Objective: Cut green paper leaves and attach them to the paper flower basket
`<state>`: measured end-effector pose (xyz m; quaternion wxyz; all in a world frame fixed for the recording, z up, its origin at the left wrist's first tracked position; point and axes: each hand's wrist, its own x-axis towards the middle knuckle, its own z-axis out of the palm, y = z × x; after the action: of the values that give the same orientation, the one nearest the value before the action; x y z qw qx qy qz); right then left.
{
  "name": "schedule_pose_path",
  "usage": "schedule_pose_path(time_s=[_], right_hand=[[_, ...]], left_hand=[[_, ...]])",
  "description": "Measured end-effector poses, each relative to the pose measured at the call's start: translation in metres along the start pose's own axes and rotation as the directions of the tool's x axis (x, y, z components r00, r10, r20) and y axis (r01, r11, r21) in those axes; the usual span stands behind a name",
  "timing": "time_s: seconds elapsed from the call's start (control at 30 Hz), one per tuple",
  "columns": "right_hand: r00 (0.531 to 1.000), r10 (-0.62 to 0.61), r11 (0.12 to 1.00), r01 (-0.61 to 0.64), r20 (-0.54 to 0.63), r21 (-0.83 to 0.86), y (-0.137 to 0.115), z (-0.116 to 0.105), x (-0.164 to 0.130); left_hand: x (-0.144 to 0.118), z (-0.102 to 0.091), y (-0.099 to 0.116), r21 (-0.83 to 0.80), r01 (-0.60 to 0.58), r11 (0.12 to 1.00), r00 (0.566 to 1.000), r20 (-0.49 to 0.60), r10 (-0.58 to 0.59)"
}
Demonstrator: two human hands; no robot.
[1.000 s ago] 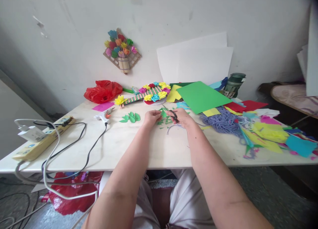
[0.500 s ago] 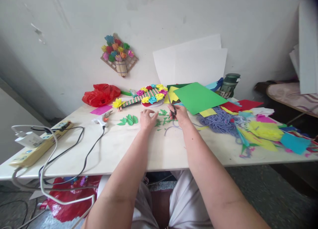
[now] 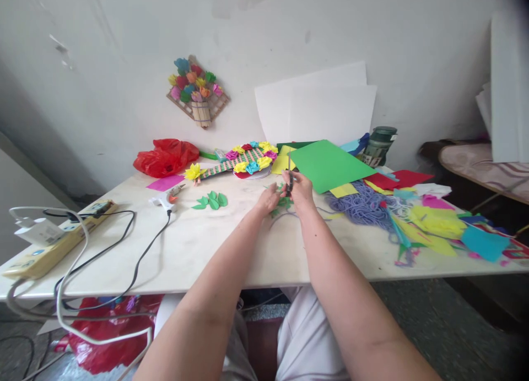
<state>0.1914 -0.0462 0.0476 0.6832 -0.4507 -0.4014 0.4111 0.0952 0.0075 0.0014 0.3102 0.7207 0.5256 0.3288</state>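
Note:
Black-handled scissors (image 3: 289, 185) are in my right hand (image 3: 302, 191), with the blades pointing away toward the back of the table. Close beside it on the left, my left hand (image 3: 268, 198) rests low on the table, fingers loosely apart and turned toward the scissors. Small green paper scraps (image 3: 285, 203) lie bunched between and just under both hands, partly hidden. To the left of my hands sits a small group of cut green paper leaves (image 3: 212, 200). A purple strand of yarn curls in front of the scraps.
A glue gun (image 3: 164, 199) and a power strip (image 3: 61, 240) with cables occupy the left. Behind are a flower-decorated woven piece (image 3: 235, 163) and a red plastic bag (image 3: 165, 158). Green paper (image 3: 330, 166), purple yarn (image 3: 359, 202) and colored paper pieces lie right.
My left hand has moved right, close to my right hand. The green scraps between them look more bunched together. The scissors stay in my right hand, with the blades pointing straighter away.

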Motion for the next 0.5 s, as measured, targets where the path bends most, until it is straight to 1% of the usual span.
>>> schedule_pose_path(time_s=[0.07,0.17,0.2,0.23,0.27,0.3,0.33,0.37,0.4,0.43,0.5], right_hand=[[0.999,-0.006,1.000,0.007,-0.032,0.019,0.000,0.000,0.001],[0.997,-0.011,0.999,0.014,-0.078,0.038,0.000,0.000,0.001],[0.996,-0.011,0.999,0.014,-0.083,0.041,0.000,0.001,0.001],[0.996,-0.012,0.999,0.015,-0.083,0.044,0.000,0.001,0.002],[0.997,-0.014,0.999,0.018,-0.081,0.044,0.000,0.002,0.002],[0.997,-0.017,0.999,0.020,-0.077,0.043,0.000,0.002,0.002],[0.997,-0.020,0.999,0.023,-0.072,0.039,0.001,0.002,0.003],[0.997,-0.024,0.999,0.027,-0.067,0.034,0.002,0.002,0.004],[0.998,-0.028,0.999,0.029,-0.060,0.023,0.003,0.002,0.005],[0.998,-0.033,0.999,0.034,-0.053,0.004,0.005,0.002,0.006],[0.998,-0.063,0.995,0.060,-0.032,-0.077,0.010,0.001,0.008]], left_hand=[[0.008,-0.008,-0.001,-0.003,0.003,1.000,0.997,-0.073,-0.004],[0.016,-0.019,-0.008,0.182,0.002,0.983,0.995,-0.099,0.016],[0.018,-0.020,-0.010,0.253,-0.018,0.967,0.995,-0.088,0.041],[0.019,-0.019,-0.012,0.314,-0.040,0.949,0.997,-0.052,0.060],[0.020,-0.016,-0.013,0.353,-0.083,0.932,0.996,0.008,0.086],[0.021,-0.012,-0.012,0.353,-0.124,0.928,0.992,0.052,0.113],[0.021,-0.006,-0.011,0.299,-0.155,0.942,0.988,0.070,0.140],[0.022,-0.001,-0.010,0.196,-0.166,0.966,0.986,0.061,0.157],[0.022,0.004,-0.007,0.036,-0.149,0.988,0.988,0.043,0.147],[0.021,0.007,-0.005,-0.112,-0.129,0.985,0.991,0.008,0.131],[0.019,0.009,0.001,-0.210,-0.114,0.971,0.993,-0.005,0.116]])
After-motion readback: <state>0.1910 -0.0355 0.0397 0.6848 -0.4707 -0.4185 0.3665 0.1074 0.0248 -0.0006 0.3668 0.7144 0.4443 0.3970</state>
